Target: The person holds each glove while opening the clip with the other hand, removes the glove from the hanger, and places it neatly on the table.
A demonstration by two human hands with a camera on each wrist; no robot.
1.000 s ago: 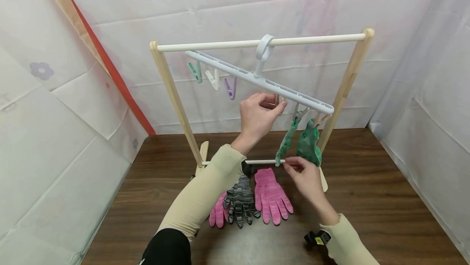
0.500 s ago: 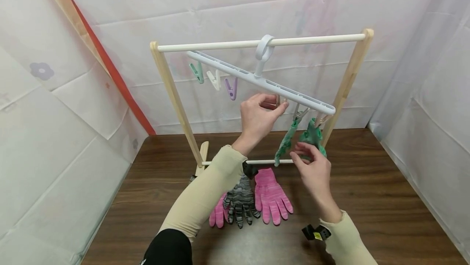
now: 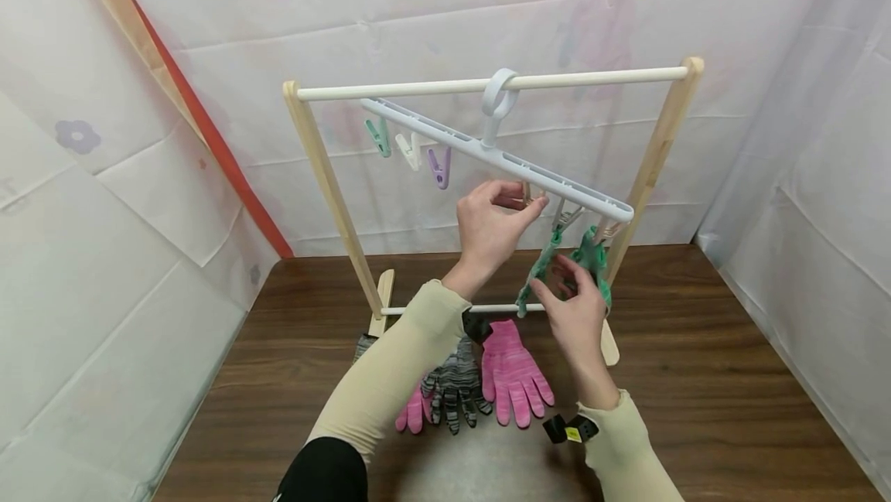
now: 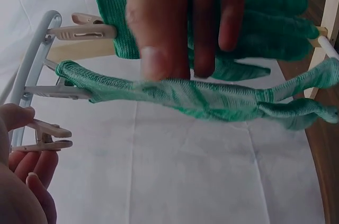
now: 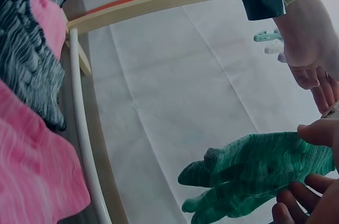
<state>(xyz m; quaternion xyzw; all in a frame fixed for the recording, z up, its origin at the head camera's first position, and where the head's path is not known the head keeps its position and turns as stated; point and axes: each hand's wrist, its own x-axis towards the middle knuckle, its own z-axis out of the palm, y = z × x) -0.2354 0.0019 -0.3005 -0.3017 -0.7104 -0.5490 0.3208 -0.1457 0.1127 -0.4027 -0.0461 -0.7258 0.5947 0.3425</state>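
White hanger (image 3: 452,138) with green gloves (image 4: 206,98), beige peg (image 4: 53,144) in pinch of left hand (image 3: 489,225), right hand (image 3: 578,312) loosely spread against one.

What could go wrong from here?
Imbalance: both green gloves hang toward one end of the hanger, while three clips near the other hold nothing, so it may tip or swing on the rod.
Pull-out: the right hand is among the gloves; a tug might drag one from its clip.
Slip: the left hand pinches a bare beige clip; losing grip could jolt the hanger.
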